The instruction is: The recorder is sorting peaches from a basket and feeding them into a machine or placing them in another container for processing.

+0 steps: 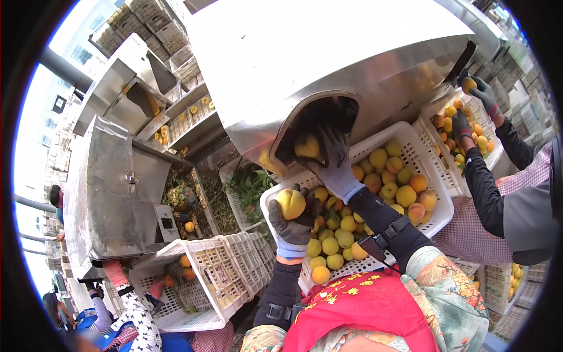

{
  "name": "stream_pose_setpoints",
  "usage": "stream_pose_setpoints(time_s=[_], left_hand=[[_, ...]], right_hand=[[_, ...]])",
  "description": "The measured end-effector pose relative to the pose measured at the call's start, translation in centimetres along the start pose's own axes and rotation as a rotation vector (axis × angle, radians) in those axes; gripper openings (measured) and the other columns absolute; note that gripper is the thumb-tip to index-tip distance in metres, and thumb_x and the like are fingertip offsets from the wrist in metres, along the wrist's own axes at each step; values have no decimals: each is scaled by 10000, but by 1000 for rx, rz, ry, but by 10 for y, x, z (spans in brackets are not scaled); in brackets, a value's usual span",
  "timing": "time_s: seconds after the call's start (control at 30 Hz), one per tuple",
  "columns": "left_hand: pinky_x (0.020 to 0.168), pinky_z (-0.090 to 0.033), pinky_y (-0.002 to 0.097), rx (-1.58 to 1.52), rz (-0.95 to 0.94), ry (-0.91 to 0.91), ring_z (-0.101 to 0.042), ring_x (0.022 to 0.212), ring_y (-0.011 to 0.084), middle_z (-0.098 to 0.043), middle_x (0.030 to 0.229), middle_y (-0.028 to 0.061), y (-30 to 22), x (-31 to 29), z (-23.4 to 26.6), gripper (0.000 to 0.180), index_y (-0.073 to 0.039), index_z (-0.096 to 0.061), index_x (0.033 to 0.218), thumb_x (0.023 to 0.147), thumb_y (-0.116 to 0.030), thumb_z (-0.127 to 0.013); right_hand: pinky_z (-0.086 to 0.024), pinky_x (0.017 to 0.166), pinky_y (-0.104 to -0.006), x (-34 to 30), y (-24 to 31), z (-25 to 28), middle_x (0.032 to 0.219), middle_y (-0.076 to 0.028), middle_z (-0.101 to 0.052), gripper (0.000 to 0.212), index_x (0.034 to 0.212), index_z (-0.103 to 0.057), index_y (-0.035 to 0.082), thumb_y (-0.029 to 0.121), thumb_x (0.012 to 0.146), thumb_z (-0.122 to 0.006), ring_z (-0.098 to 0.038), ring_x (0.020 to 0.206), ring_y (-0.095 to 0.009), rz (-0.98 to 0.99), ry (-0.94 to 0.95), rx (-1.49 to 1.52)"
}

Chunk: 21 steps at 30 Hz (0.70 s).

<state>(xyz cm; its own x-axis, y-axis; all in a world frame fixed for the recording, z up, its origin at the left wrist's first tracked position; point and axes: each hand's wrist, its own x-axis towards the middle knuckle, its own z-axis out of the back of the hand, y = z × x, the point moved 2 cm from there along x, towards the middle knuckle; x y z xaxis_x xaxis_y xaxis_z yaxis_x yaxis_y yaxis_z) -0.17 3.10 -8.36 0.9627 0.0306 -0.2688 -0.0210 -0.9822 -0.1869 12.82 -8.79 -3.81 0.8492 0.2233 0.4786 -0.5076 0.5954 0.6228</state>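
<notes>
My left hand, in a grey glove with a dark palm, is closed around a yellow peach at the left edge of the white fruit crate. My right hand, gloved in grey, reaches into the dark rounded opening of a steel machine. A second yellow peach sits between its thumb and fingers, and part of the grip is lost in shadow. Below my hands the crate holds many yellow and reddish peaches.
A co-worker's gloved hands handle peaches over another crate at the right. Left, a tilted white crate stands below another steel machine, with a second co-worker's arm nearby. Green leaves fill a basket behind my left hand.
</notes>
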Motion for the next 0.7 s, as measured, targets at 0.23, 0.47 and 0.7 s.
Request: stream_pose_setpoints(time_s=[0.23,0.47,0.7], left_hand=[[923,-435,462,27,51,-58,-561,967,303,-598,1102,144,4,9,-1,661,-84,-536,1234,822,-598,-596],[1049,-393,519,-192,112,98,-506,1212,347,-507,1303,223,2,-6,-36,496,-58,-457,1336,899,-282,-530],[1051,-399,386,157,7,302,-504,1228,245,-516,1336,130,4,-7,-29,498,-66,-423,1376,931,-285,-473]], right_hand=[[-213,1129,-528,19,-13,-23,1456,-209,-352,828,1424,-335,18,298,747,-720,-325,1341,-387,28,-11,-139],[-436,940,-433,21,37,38,1110,-223,-614,576,1227,-561,-11,333,784,-695,-567,1054,-374,-44,-44,187],[-348,1039,-461,-57,48,40,1277,-200,-540,901,1377,-421,19,391,648,-798,-490,1190,-387,-47,311,177]])
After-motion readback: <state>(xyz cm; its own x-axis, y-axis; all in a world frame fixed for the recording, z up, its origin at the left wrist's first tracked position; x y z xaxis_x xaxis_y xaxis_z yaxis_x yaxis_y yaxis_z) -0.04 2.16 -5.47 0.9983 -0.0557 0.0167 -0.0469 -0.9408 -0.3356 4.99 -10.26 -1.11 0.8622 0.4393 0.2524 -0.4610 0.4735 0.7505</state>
